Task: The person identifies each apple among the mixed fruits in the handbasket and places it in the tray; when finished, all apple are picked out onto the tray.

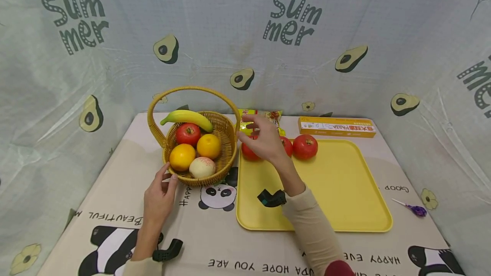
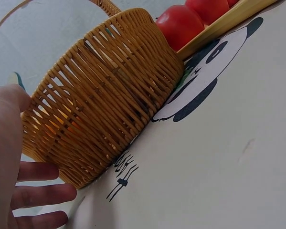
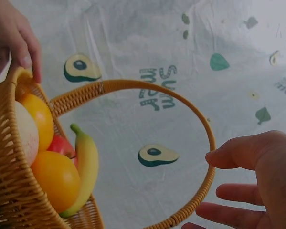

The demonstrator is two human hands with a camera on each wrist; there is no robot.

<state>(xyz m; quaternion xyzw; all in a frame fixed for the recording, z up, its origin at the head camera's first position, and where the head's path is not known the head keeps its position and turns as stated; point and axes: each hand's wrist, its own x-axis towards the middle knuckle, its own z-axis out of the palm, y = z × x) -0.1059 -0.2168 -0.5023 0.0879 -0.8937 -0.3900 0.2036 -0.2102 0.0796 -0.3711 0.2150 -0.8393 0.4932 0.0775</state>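
A wicker basket (image 1: 229,162) with a tall arched handle (image 1: 193,89) holds a banana (image 1: 188,117), a red apple (image 1: 188,133), two oranges (image 1: 182,157) and a pale peach (image 1: 202,168). At its front left rim is my left hand (image 1: 159,197), thumb and index fingertips right at the rim and the other fingers loosely extended in the left wrist view. Beside the handle's right side is my right hand (image 1: 264,139), its thumb tip (image 3: 219,157) at the handle and its fingers spread apart. Red apples (image 1: 305,146) stand along the yellow tray's back left edge, partly hidden by that hand.
The yellow tray (image 1: 345,195) lies right of the basket, under my right forearm. Behind it are snack packets (image 1: 275,116) and an orange pasta box (image 1: 336,127). A purple-wrapped lollipop (image 1: 417,211) lies at the right. A printed sheet (image 1: 215,33) hangs behind the table.
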